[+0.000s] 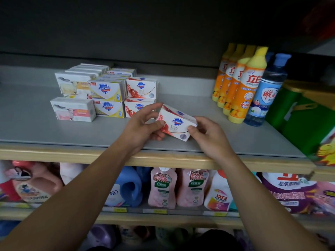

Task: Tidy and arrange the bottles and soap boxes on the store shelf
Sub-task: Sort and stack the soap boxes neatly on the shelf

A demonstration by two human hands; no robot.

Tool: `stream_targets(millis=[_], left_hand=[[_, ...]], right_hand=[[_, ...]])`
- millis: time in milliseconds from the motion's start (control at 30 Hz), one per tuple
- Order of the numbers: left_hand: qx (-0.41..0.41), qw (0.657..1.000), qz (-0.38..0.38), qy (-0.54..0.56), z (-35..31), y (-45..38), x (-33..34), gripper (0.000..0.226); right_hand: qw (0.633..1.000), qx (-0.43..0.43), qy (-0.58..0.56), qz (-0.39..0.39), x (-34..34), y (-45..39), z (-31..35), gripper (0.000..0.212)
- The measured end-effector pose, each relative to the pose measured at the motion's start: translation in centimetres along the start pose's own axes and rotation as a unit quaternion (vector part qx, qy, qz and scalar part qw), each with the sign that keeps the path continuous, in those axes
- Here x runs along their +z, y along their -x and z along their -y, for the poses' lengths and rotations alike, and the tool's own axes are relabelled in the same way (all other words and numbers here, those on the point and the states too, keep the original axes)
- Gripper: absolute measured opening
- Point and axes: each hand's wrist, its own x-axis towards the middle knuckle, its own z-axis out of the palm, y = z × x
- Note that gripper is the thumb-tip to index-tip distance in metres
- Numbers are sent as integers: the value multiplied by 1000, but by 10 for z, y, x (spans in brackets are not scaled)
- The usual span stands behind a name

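Note:
A red-and-white soap box is tilted just above the grey shelf, held between both hands. My left hand pinches its left end and my right hand pinches its right lower corner. Behind and to the left stand stacked soap boxes: two red-and-white ones, yellow-and-white ones, and white boxes with a sheep picture. At the shelf's right stands a row of orange dish-soap bottles with yellow caps, and a clear blue bottle beside them.
A green box leans at the far right of the shelf. The wooden shelf edge runs across below my hands. The shelf below holds pink, blue and white detergent bottles and purple bags.

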Motion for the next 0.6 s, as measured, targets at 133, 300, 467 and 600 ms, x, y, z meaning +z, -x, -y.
stream_targets(millis=[133, 300, 467, 600], left_hand=[[19, 999, 18, 20, 1, 2, 4, 34], [48, 998, 15, -46, 4, 1, 3, 25], [49, 997, 14, -50, 2, 2, 3, 32], [45, 989, -4, -144, -2, 1, 12, 32]], right_hand=[[998, -7, -48, -27, -2, 4, 4, 36], [997, -45, -64, 7, 0, 8, 5, 47], [998, -54, -27, -10, 3, 7, 5, 50], [995, -50, 29, -77, -2, 2, 5, 44]])
